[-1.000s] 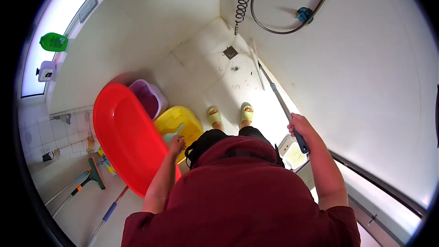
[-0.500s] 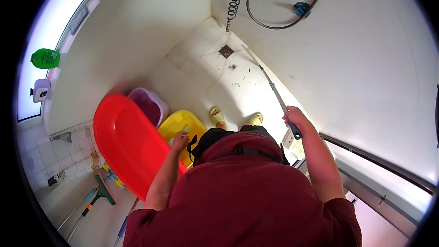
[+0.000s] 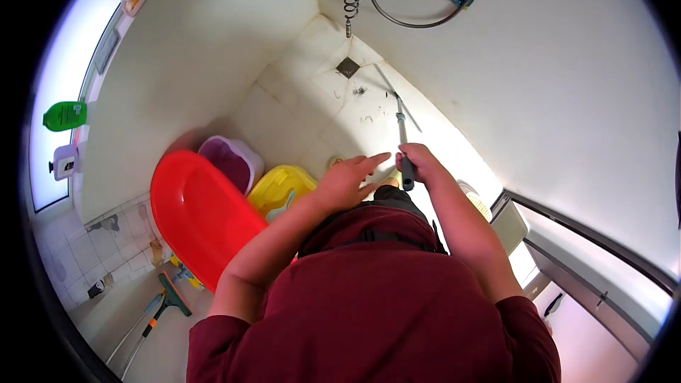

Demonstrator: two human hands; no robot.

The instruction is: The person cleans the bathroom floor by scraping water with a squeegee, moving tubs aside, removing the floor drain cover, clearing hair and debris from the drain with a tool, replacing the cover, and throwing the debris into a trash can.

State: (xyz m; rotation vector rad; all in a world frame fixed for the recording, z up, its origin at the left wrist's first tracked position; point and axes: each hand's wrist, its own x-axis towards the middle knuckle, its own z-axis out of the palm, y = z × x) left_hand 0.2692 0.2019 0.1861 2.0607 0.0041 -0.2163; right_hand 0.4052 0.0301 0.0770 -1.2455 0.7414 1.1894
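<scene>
My right hand is wrapped round the dark upper end of a squeegee-like pole. The pole slants down to a thin blade lying on the tiled floor near the right wall. Just left of the pole, my left hand reaches forward with its fingers spread, holding nothing and apart from the handle. Dark hair-like bits lie on the floor near a square drain.
A red tub, a purple basin and a yellow basin stand at the left. A metal hose hangs on the wall ahead. More cleaning tools, including a green squeegee, lean at the lower left.
My left hand has moved from beside the yellow basin to near the pole, its fingers opening out. My right hand has moved inward with the handle, so the pole stands more upright in view.
</scene>
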